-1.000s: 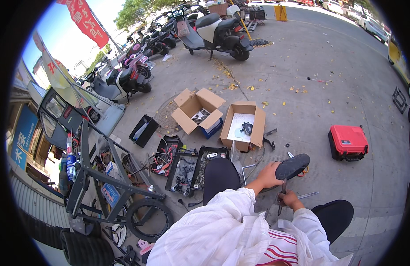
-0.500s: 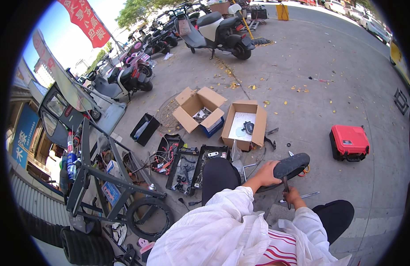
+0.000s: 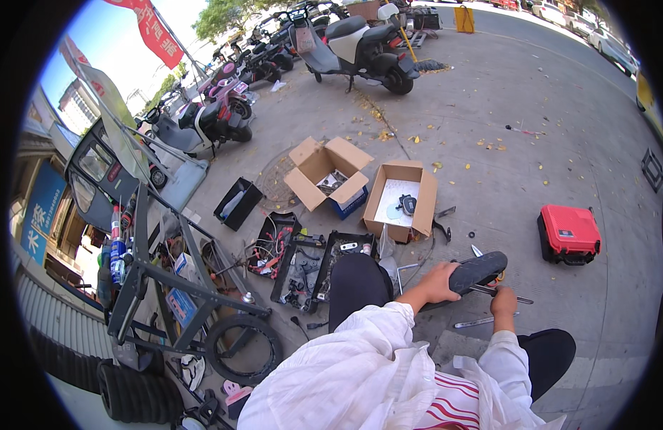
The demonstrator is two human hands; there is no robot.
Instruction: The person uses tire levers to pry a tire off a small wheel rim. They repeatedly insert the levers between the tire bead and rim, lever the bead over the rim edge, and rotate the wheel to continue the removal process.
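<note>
Black rubber tyre [image 3: 476,271] gripped by the left hand [image 3: 439,283], right hand [image 3: 502,301] closed on a metal lever [image 3: 500,294], its removal seemingly only begun.

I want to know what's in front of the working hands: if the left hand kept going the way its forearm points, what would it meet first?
The left hand already grips the small black tyre; beyond it, probably the red case, though depth is unclear.
</note>
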